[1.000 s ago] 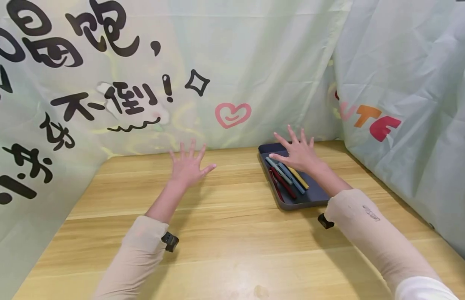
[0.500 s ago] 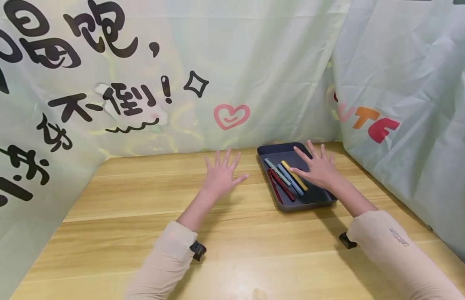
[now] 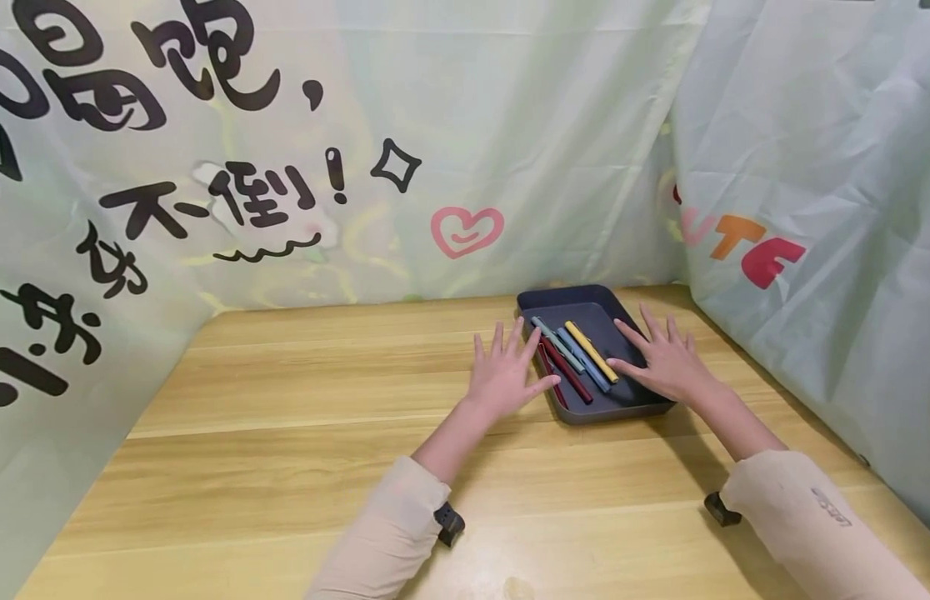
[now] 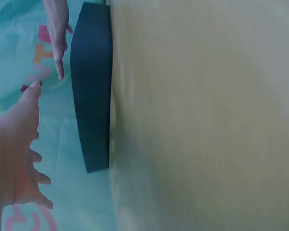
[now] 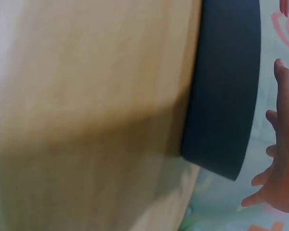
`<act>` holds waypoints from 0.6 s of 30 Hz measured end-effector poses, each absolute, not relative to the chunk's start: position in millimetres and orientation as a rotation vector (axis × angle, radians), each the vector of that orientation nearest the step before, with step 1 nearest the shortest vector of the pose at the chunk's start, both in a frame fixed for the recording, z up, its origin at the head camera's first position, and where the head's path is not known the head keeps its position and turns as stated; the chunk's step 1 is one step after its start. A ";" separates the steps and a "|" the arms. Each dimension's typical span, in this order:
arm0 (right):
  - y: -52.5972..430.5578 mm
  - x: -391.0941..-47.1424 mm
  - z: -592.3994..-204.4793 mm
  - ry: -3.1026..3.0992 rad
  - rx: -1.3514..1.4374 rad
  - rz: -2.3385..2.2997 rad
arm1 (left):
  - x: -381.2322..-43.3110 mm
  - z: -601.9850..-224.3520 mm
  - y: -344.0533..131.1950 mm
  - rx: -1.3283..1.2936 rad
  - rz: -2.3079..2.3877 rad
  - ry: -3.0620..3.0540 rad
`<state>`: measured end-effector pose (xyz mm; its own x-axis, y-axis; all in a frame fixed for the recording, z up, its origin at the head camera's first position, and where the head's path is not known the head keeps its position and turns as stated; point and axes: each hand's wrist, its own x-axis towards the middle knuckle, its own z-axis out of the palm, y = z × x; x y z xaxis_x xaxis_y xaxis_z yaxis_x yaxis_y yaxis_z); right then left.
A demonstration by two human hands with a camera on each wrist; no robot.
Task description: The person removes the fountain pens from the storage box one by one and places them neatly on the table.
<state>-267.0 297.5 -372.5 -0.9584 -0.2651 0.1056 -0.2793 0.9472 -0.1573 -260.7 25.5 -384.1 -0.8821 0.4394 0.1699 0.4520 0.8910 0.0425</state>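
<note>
A dark grey tray (image 3: 622,411) lies toward the back right of the table, with several pens in its left half. Among them are a yellow pen (image 3: 591,352), a blue pen (image 3: 582,361), a grey-green pen (image 3: 558,343) and a dark red pen (image 3: 567,372). At the tray's left side hovers my left hand (image 3: 502,379), fingers spread, holding nothing; its thumb and forefinger overlap the tray's edge in the head view. Over the tray's right side, my right hand (image 3: 671,367) is spread too and grips nothing. Both wrist views show the tray's outer wall (image 4: 91,86) beside the hands.
The tray stands on a light wooden table (image 3: 285,467). Pale printed cloth (image 3: 555,150) hangs along the back and sides, close behind the tray. A small black device (image 3: 449,524) is strapped to the left wrist, another black device (image 3: 722,509) to the right.
My left hand has moved right across the table to the tray's left side. The right hand has shifted right and nearer, uncovering the pens. The tray has stayed in place.
</note>
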 end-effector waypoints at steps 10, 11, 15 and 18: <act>307.7 -261.7 -387.1 -3.014 0.423 0.253 | -253.7 -393.9 53.0 -0.674 -0.140 -2.905; 308.7 -261.7 -388.1 -3.019 0.422 0.258 | -252.9 -394.5 56.2 -0.677 -0.149 -2.899; 312.4 -261.7 -391.1 -3.020 0.427 0.273 | -249.0 -396.1 69.0 -0.644 -0.136 -2.879; 315.3 -261.2 -393.8 -3.014 0.428 0.284 | -246.1 -398.3 79.4 -0.587 -0.161 -2.876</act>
<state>-261.2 315.3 -393.8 -0.9573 -0.2679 0.1083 -0.2834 0.9436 -0.1710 -246.1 79.4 -398.3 -0.9007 0.3761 0.2174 0.3979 0.9150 0.0660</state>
